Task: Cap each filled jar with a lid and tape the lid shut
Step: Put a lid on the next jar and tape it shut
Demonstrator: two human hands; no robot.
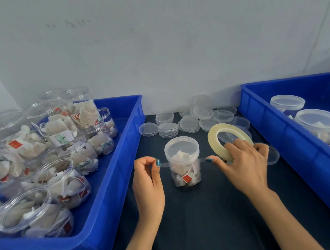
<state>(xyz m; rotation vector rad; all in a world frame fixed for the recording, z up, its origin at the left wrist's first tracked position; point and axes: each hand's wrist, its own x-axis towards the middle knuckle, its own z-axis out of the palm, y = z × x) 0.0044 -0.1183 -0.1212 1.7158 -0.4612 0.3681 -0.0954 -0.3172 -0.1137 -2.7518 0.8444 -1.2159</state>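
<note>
Across the bottom of the view runs a dark table (213, 218), set against a pale wall. On its left side sits a big blue bin (113, 177) heaped with open jars (58, 178), clear plastic, stuffed with tea bags and without lids. On the right side a second blue bin (287, 137) holds capped jars (316, 119). Between the bins, at the back of the table near the wall, lies a loose pile of clear lids (189, 123), some stacked and some overlapping.

Both bare forearms reach in from the bottom edge. The left hand (148, 183) is just left of the jar, its thumb and forefinger curled and pinching the free end of the tape. The right hand (244, 166) is just right of the jar, fingers wrapped over the near rim of the tape roll (212, 139), thumb stretched toward the jar.

One filled jar (184, 171) stands upright on the table between the two hands, tea bags showing through its wall. A lid (181, 147) already sits on top of it. The roll is tilted, its far edge raised off the table.

A clear strip of tape (165, 164) stretches level from the left fingers to the roll, meeting the jar just under the lid; whether it already sticks to the jar is unclear.
</note>
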